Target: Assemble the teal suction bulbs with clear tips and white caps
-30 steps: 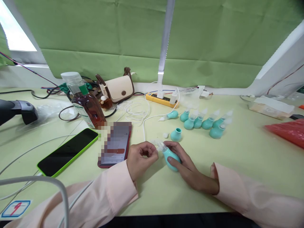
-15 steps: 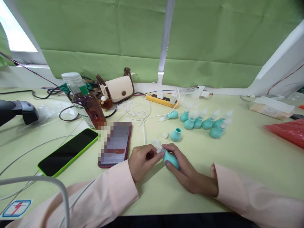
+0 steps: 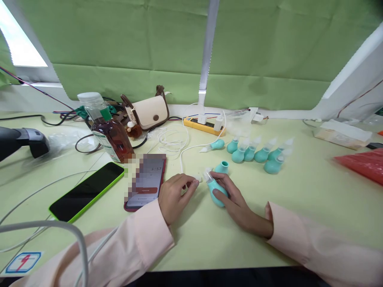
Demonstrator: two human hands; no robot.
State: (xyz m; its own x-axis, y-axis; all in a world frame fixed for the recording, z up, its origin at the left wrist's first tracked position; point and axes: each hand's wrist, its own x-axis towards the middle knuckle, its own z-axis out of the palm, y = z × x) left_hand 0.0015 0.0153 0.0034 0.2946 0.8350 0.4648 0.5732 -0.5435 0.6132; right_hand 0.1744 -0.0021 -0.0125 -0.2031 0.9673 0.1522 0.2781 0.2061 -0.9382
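Find left hand (image 3: 176, 195) drawn off teal nasal aspirator (image 3: 216, 195), lower centre of frame; see left fingertips (image 3: 195, 183) nearly pinched, cannot tell on what; see right hand (image 3: 238, 208) wrapping aspirator. Risk toppling open bulb (image 3: 222, 168) behind by nudging with right knuckles.

The teal bulb (image 3: 214, 186) near the centre looks rubbery, smooth and softly glossy, its nozzle (image 3: 208, 175) clear plastic. The desk (image 3: 239, 249) is smooth; the sleeve (image 3: 152, 235) at lower left, matt cloth.
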